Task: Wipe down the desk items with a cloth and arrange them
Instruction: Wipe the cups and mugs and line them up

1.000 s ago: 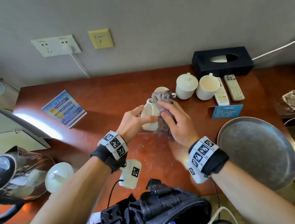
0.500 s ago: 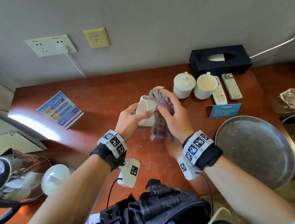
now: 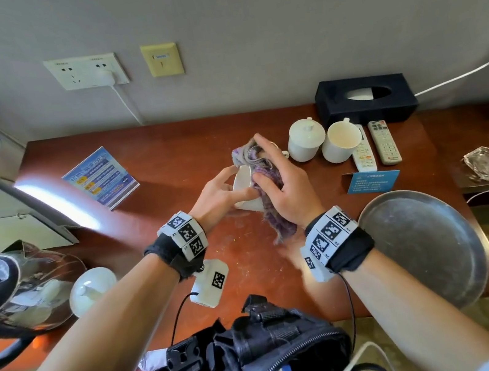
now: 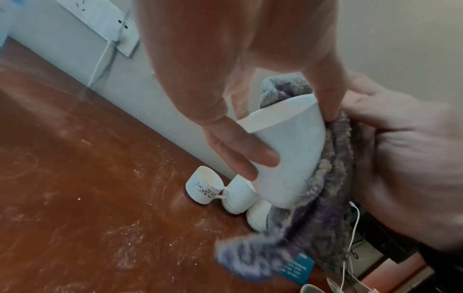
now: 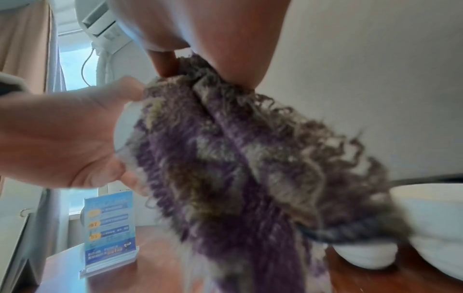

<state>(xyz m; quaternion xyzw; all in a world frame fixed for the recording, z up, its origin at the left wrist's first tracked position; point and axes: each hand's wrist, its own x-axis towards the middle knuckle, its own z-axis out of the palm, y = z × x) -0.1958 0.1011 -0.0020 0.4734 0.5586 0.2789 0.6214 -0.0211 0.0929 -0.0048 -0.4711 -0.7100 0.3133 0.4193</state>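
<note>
Left hand [image 3: 222, 195] grips tilted white cup [image 4: 288, 150] above desk [image 3: 166, 153] centre. Right hand [image 3: 286, 191] clutches purple cloth [image 5: 225, 158] against it. Best: rotate cup steadily, work cloth inside rim.

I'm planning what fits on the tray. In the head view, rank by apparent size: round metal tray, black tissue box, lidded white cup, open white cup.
1. round metal tray
2. black tissue box
3. lidded white cup and open white cup: look alike, unranked.
</note>
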